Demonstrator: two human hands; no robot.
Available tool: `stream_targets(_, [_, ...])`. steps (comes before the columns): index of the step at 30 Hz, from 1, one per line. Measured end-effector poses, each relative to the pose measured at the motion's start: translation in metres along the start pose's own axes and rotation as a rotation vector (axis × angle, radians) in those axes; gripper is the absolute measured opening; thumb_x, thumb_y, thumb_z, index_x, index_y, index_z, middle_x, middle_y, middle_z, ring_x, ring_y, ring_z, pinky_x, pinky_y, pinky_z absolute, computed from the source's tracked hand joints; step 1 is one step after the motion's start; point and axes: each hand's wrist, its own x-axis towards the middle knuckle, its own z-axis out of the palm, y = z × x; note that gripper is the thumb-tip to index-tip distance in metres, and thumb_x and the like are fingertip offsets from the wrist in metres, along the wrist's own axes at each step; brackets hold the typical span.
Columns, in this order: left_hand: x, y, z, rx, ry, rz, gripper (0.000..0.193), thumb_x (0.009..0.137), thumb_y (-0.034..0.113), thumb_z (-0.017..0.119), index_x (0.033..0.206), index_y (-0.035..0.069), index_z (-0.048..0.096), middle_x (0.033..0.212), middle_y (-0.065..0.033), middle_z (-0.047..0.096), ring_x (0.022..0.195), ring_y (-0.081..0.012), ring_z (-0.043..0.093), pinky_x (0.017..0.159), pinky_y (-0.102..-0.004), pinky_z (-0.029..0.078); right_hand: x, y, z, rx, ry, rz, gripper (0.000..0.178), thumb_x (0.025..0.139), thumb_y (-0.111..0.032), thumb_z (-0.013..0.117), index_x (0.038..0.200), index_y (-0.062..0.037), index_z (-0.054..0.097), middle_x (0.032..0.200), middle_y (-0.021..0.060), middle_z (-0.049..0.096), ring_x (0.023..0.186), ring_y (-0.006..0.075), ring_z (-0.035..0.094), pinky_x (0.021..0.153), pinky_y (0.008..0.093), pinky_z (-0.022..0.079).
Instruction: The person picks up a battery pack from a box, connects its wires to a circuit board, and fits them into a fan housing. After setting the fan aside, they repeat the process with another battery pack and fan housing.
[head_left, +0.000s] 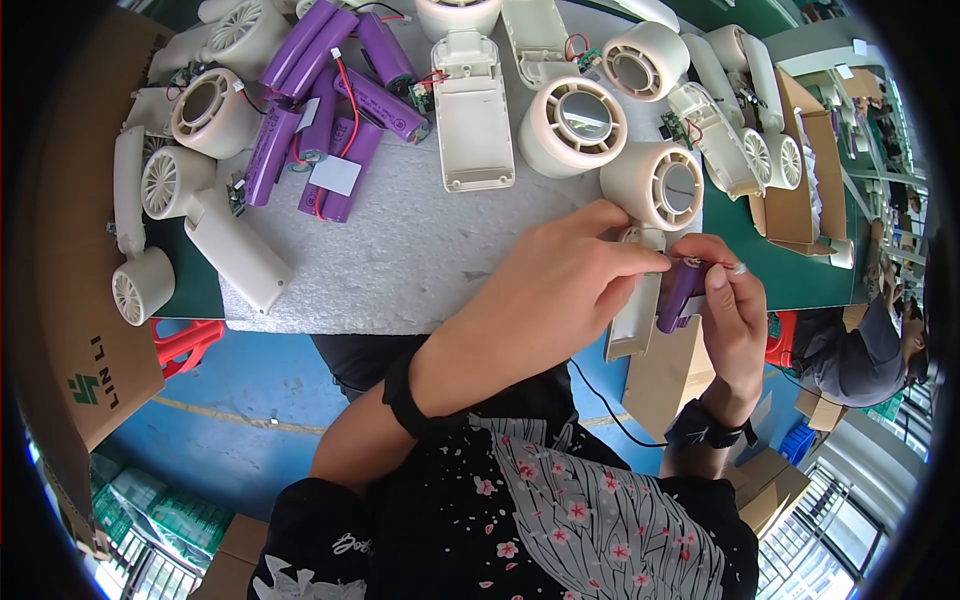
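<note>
My right hand (735,310) grips a purple battery pack (680,295) between thumb and fingers, near the table's front edge. One end of the pack faces my left hand. My left hand (590,262) is closed around the neck of a cream handheld fan housing (632,325), its index finger reaching toward the pack's end. The open handle of that housing hangs past the table edge, and its round fan head (655,187) lies just beyond my fingers. My left fingertips are partly hidden; whether they pinch a wire I cannot make out.
Several purple battery packs (318,120) with wires lie piled on the grey foam mat (420,270). Open fan housings (475,130) and finished-looking fan bodies (235,245) surround them. Cardboard boxes stand left (75,250) and right (805,165). A person (860,350) sits at far right.
</note>
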Motion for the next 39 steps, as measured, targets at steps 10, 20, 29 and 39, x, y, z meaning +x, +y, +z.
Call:
stream_targets(10, [-0.004,-0.003,0.006,0.027,0.016,-0.027,0.028,0.079,0.006,0.068,0.105,0.014,0.073,0.104,-0.014,0.064,0.071,-0.027,0.063,0.067,-0.0344,0.051,-0.009,-0.015,0.007,-0.049,-0.013,0.07,0.032,0.1,-0.019,0.048,0.084,0.0057,0.061,0.086,0.0075,0.056,0.059,0.0111,0.049,0.055,0.0246,0.038])
stream_targets(20, [-0.005,-0.003,0.005,-0.035,0.019,0.012,0.021,0.083,0.017,0.071,0.102,0.008,0.073,0.1,-0.0143,0.064,0.073,-0.0278,0.063,0.066,-0.0355,0.05,-0.012,-0.026,0.025,-0.576,-0.006,-0.104,0.007,0.086,-0.004,0.063,0.083,0.002,0.065,0.084,0.0128,0.056,0.06,0.0189,0.055,0.053,0.0298,0.042])
stream_targets(29, [-0.006,-0.005,0.004,-0.07,0.011,0.004,0.022,0.087,0.021,0.067,0.104,0.007,0.072,0.1,-0.0133,0.063,0.074,-0.0276,0.063,0.066,-0.0354,0.05,-0.014,-0.025,0.028,-0.603,0.095,-0.14,0.01,0.082,-0.004,0.07,0.089,0.0016,0.068,0.086,0.0109,0.056,0.062,0.0167,0.054,0.054,0.0284,0.041])
stream_targets(39, [-0.008,-0.005,0.004,-0.062,0.007,0.0,0.022,0.086,0.017,0.066,0.106,0.009,0.072,0.104,-0.0134,0.062,0.079,-0.0281,0.064,0.071,-0.037,0.051,-0.011,-0.022,0.033,-0.46,0.126,-0.048,0.01,0.078,0.0,0.069,0.087,0.0031,0.069,0.084,0.0084,0.055,0.063,0.012,0.048,0.055,0.0258,0.037])
